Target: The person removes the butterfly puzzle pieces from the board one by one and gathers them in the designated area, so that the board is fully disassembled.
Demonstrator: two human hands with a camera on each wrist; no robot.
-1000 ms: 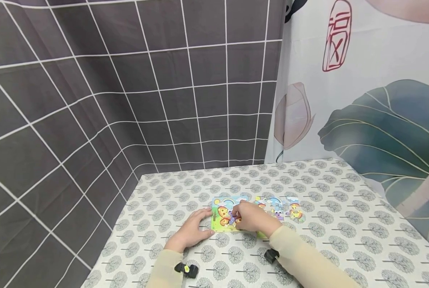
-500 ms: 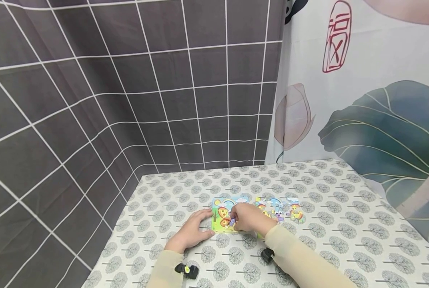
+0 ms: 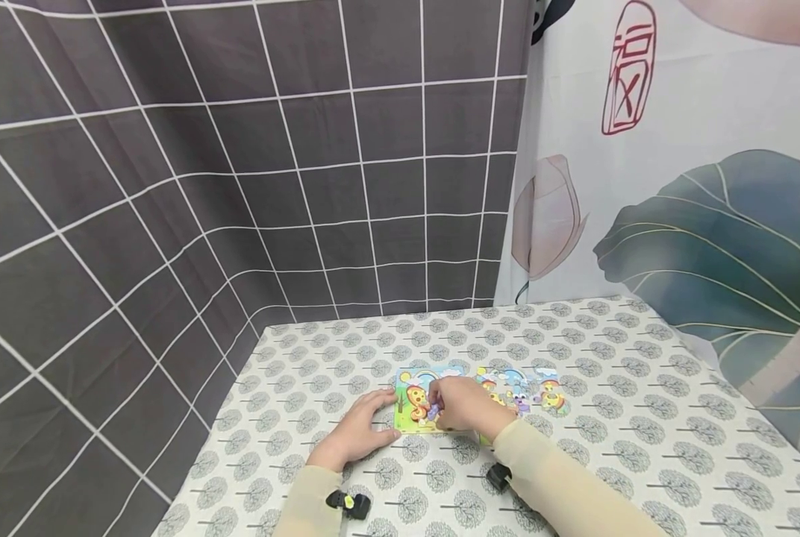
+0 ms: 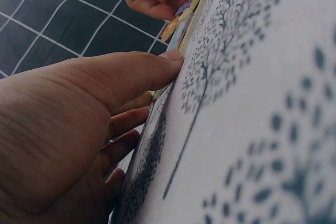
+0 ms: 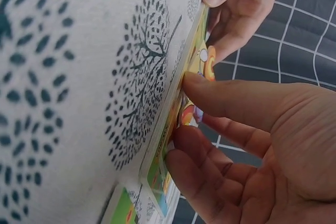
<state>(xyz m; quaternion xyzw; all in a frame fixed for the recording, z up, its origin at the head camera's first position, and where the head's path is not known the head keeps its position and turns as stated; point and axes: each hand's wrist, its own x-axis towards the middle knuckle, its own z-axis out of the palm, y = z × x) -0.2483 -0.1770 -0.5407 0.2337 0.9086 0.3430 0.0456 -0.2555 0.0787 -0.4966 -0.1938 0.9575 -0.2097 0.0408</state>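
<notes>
In the head view, a picture puzzle board with a butterfly scene lies on the patterned cloth. My left hand rests at its left side, thumb and fingers spread along the edge. From the right, my right hand reaches over the board, covering its right half. In the right wrist view, its thumb and curled fingers pinch a small colourful puzzle piece close over the board; most of the piece is hidden. The left wrist view shows the left thumb right at the board's edge.
Just right of the board lies a second puzzle picture in similar colours, partly covered by the right forearm, with loose-looking pieces at its right side. The cloth-covered table meets a grey gridded curtain behind.
My right hand has shifted slightly left and down over the board, then stayed nearly in place with its fingers at the butterfly. The left hand has not moved.
</notes>
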